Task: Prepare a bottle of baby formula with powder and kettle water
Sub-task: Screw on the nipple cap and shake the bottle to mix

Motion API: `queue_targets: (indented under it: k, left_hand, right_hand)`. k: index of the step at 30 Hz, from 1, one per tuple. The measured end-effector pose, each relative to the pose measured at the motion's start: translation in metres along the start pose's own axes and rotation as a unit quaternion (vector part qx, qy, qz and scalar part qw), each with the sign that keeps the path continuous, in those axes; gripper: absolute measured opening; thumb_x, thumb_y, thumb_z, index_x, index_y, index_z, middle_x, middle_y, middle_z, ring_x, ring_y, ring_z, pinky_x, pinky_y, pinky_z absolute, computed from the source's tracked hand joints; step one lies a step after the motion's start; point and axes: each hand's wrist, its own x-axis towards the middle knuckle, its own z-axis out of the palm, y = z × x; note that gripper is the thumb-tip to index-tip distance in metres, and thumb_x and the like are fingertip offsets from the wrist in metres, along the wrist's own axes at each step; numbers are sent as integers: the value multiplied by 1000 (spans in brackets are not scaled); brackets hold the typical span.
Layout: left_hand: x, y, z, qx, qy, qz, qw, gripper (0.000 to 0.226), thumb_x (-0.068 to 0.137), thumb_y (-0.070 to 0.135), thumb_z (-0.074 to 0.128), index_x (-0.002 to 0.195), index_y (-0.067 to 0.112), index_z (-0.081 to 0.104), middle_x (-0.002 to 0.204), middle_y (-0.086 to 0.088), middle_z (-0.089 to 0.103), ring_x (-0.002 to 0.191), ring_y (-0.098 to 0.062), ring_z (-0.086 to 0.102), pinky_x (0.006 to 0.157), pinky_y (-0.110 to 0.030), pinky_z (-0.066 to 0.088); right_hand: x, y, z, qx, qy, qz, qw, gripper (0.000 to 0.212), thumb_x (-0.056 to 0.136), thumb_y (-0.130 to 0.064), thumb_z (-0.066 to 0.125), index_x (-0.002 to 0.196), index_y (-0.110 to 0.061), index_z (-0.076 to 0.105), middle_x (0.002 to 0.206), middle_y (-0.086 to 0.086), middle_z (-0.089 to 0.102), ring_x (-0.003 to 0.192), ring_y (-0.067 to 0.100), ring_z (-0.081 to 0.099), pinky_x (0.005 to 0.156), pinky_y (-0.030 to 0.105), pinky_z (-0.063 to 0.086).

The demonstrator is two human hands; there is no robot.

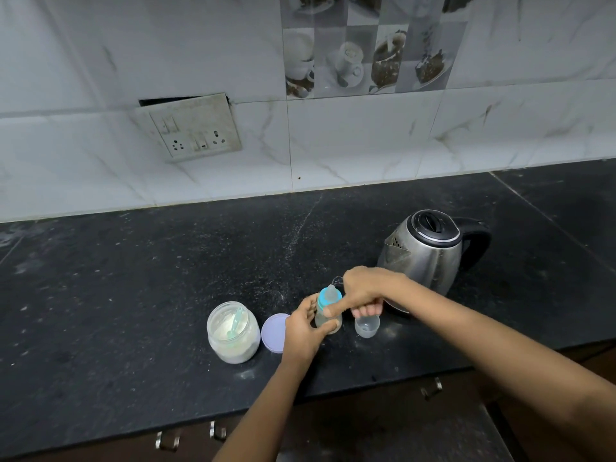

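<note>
A small baby bottle [328, 308] with a blue collar and clear teat stands on the black counter [133, 295]. My left hand [305, 328] grips its body from the left. My right hand [365, 293] reaches over from the right, thumb against the blue collar, fingers curled above the clear bottle cap [366, 325] that stands just right of the bottle. An open jar of white formula powder [232, 331] with a light green scoop lying in it sits to the left. The steel kettle [425, 250] with a black handle stands behind my right hand.
The jar's lilac lid [272, 332] lies flat between jar and bottle. A switch and socket plate [191, 128] is on the tiled wall. The counter's front edge runs below my arms, with cabinet handles [431, 388] beneath it.
</note>
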Motion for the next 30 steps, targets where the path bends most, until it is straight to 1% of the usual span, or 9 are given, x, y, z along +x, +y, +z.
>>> queue_targets:
  k: [2,5,9,14,20,23,26,28,30]
  left_hand:
    - [1,0,0,12,4,-3,1000,60,71,6,81,122,21,54,116,11,64,109,-1,59,96,-18,45]
    - [2,0,0,23,7,-7,1000,63,71,7,82,125,18,54,119,6,63,112,-3,58,100,-21,45]
    - [2,0,0,32,11,-15,999,66,70,9,83,128,12,52,120,4,63,110,-5,59,97,-17,45]
    - [-4,5,3,7,20,-3,1000,57,71,2,80,116,27,55,108,16,66,103,3,62,87,-14,47]
    - [-7,6,3,5,14,26,1000,52,74,5,78,118,24,59,108,15,69,103,0,63,90,-20,49]
    - [-7,7,-2,19,-18,38,999,52,75,7,78,118,26,58,109,15,68,104,0,63,90,-20,48]
    - [-4,7,-6,32,-36,39,998,54,77,10,78,124,20,54,115,14,65,109,3,60,94,-16,46]
    - [-3,7,-6,36,-35,32,998,56,77,8,78,126,17,53,115,12,63,109,7,58,93,-12,43]
    - [-3,6,-5,33,-29,24,999,57,76,5,78,126,13,53,115,9,64,107,8,58,91,-10,43]
  right_hand:
    - [0,16,-7,-42,59,-46,996,56,64,-52,83,96,-10,63,90,4,67,81,20,64,66,30,50]
    - [9,31,-4,15,81,-223,971,80,67,-18,84,138,-26,46,134,-8,50,121,6,45,98,21,38]
    - [23,32,13,113,83,-291,946,54,73,-11,76,123,-26,63,118,-13,66,110,-2,58,95,16,43]
    - [26,23,51,200,250,-180,930,37,61,-34,78,93,-25,61,95,-13,60,88,5,58,80,35,53]
    - [25,-17,87,266,390,42,881,39,69,-45,69,91,-19,49,95,-7,54,93,12,50,75,33,46]
    - [28,0,76,269,338,-71,899,44,63,-39,78,91,-21,50,94,-6,52,92,14,50,75,31,46]
    - [27,29,43,184,165,-253,935,58,66,-33,84,118,-23,59,116,-9,55,109,5,52,94,21,42]
    - [27,37,27,157,86,-286,941,59,75,-24,80,129,-22,57,126,-11,58,117,0,52,100,15,38]
    - [31,38,22,157,80,-294,939,53,78,-17,78,128,-20,60,124,-11,63,115,0,56,98,17,40]
